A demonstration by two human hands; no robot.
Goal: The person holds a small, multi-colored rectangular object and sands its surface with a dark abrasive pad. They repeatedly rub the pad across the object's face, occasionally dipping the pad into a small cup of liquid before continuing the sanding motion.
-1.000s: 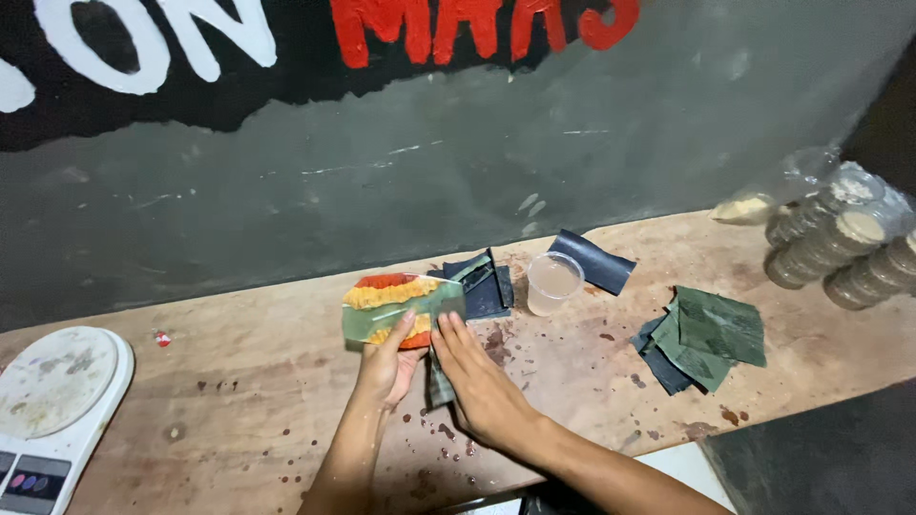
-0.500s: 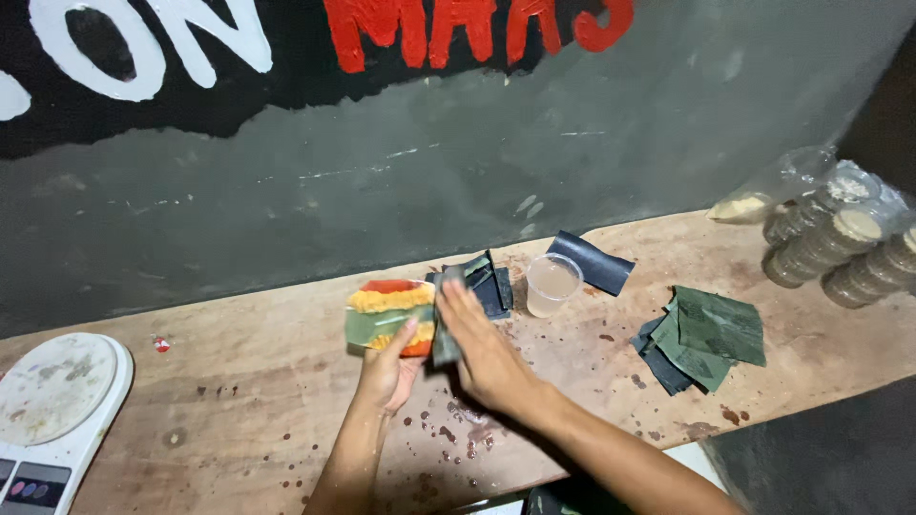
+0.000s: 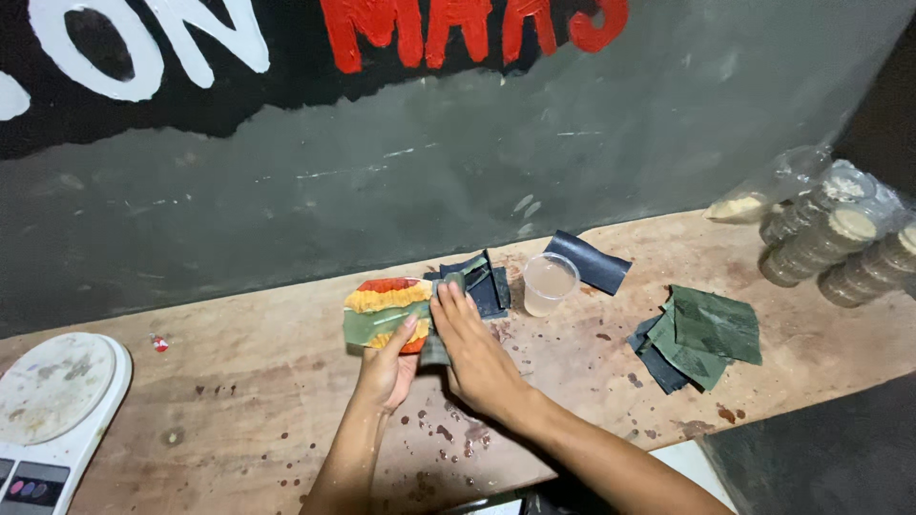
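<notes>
dim warm light, soft shadows, slight blur, dark corners

- Striped block [image 3: 386, 303]: red, orange-yellow and green bands.
- Sheets [image 3: 711, 329]: dark green over grey-blue.
- Cup [image 3: 549, 283]: clear, cloudy pinkish.
- Scale [image 3: 52, 401]: white, smudged plate.
- Table [image 3: 239, 381]: light brown wood, dark red spots.
- Wall [image 3: 477, 143]: grey, with red and white lettering on black.

Wall [image 3: 534, 181]: dark grey, scuffed, filling the view from 9 through 12 to 3 o'clock; black painted band at 11 o'clock bearing large white and red lettering. Wooden tabletop [image 3: 239, 401]: worn, pale brown, stained with dark red spots, spanning 8 to 4 o'clock. Light: dim, even, indoor.
</notes>
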